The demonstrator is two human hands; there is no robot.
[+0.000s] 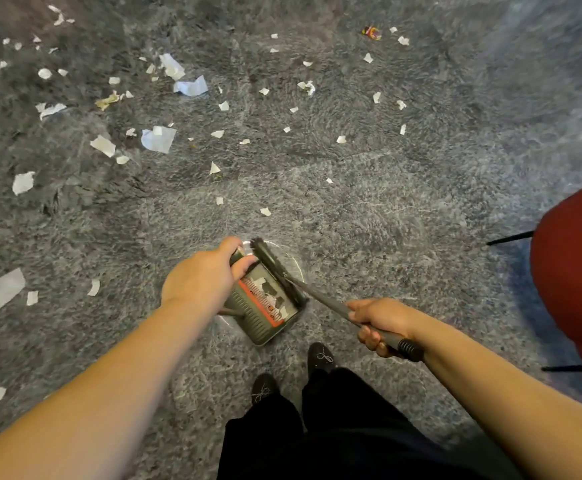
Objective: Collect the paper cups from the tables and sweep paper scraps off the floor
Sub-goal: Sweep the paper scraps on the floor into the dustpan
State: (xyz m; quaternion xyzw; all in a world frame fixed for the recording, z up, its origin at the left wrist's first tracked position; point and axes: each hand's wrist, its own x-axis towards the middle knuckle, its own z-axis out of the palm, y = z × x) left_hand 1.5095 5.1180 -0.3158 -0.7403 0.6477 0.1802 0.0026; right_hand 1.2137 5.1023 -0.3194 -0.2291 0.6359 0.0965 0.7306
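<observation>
Head view: you look down at your two bare arms over a grey carpet [369, 209].
Left hand: your left hand [202, 275] curls round the top end of the dustpan [265, 306], thumb on the near side, gripping it.
Right hand: your right hand [383, 323] wraps round the broom handle [331, 304], fingers closed tight just above the ribbed black collar.
Broom head: the dark bristles [270, 259] lie along the right edge of the dustpan, touching it.
Dustpan: olive green with an orange comb strip; a few white scraps lie inside; it sits just ahead of your black shoes [320, 356].
Open room: the carpet to the right of the dustpan and ahead toward the far right is mostly bare; the left near stretch holds only a few scraps.
Paper scraps: the paper scraps [159, 138] lie thickest across the far left and far middle of the carpet, well apart from the dustpan; two small ones lie near, just ahead of it.
In the way: a red chair [573, 271] with thin black legs stands at the right edge, near your right arm.
Other litter: a coloured wrapper [372, 32] lies at the far side, and a yellowish scrap [106, 101] at the far left.
Surface: shaggy, mottled grey pile, paler toward the right.
</observation>
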